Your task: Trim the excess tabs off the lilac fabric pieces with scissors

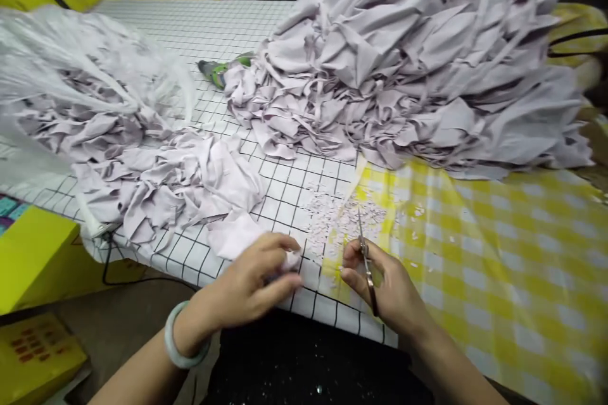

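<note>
My left hand, with a pale bracelet on its wrist, is closed around a pale lilac fabric piece. Part of that cloth pokes out between thumb and fingers, and the rest lies on the table to the left. In my right hand is a pair of small scissors, blades pointing away from me. Just beyond the scissors, many tiny fabric snippets are scattered over the table.
A large heap of lilac fabric covers the back right. A smaller fabric pile spills from a clear plastic bag at left. Grid-patterned cloth and a yellow checked cloth cover the table. Yellow boxes stand at left.
</note>
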Motion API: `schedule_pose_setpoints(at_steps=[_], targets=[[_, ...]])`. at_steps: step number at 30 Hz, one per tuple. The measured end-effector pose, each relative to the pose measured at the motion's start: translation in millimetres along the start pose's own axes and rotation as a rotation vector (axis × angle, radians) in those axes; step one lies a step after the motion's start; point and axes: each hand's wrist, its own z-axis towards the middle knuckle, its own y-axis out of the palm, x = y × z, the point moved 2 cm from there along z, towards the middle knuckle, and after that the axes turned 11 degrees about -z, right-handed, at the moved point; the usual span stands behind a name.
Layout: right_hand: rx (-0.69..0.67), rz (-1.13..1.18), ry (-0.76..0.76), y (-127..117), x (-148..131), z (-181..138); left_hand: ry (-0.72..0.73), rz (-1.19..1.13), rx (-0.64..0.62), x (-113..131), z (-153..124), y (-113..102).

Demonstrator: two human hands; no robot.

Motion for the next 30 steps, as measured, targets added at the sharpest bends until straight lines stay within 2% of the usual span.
schedule_pose_setpoints(at_steps=[2,3,4,6,9,11,15,17,19,21,23,24,26,28,30], targets=[[-0.034,-0.007,-0.015,10.7,-5.9,2.3,0.046,0.260,0.279,-12.7,-8.9,-28.6],[-0.049,-0.012,-0.031,15.8,-10.1,3.3,0.064,0.417,0.364,-22.2,-9.7,-42.1],[-0.059,-0.016,-0.053,20.7,-15.3,4.4,0.074,0.563,0.389,-33.2,-7.9,-53.8],[-0.061,-0.022,-0.103,30.3,-28.8,8.3,0.077,0.748,0.315,-55.6,1.4,-71.7],[-0.025,0.005,-0.154,49.6,-56.1,21.0,0.124,0.783,0.236,-71.6,14.8,-85.3],[0.006,0.069,-0.169,68.1,-75.5,35.1,0.170,0.772,0.270,-65.9,15.8,-86.5],[-0.005,0.186,-0.192,109.2,-101.0,68.3,0.229,0.719,0.389,-33.3,-2.3,-79.2],[-0.053,0.244,-0.192,122.3,-104.9,80.8,0.175,0.630,0.474,-16.9,-15.3,-77.2],[-0.046,0.315,-0.200,124.6,-106.8,88.3,0.010,0.425,0.500,-6.6,-26.2,-77.1],[0.018,0.358,-0.238,117.7,-110.0,91.8,-0.210,0.051,0.389,-4.2,-32.4,-74.4],[0.069,0.361,-0.301,107.6,-115.3,92.8,-0.340,-0.420,0.237,-5.3,-33.4,-67.5],[0.077,0.351,-0.328,103.2,-117.9,93.0,-0.358,-0.630,0.187,-6.1,-32.0,-63.3],[0.072,0.331,-0.358,96.7,-121.5,93.5,-0.345,-0.922,0.168,-8.4,-26.4,-55.4],[0.064,0.320,-0.372,93.0,-122.0,94.3,-0.338,-1.032,0.213,-10.9,-20.1,-48.2],[0.070,0.321,-0.378,90.8,-120.1,95.1,-0.345,-1.004,0.274,-11.5,-15.7,-43.2]])
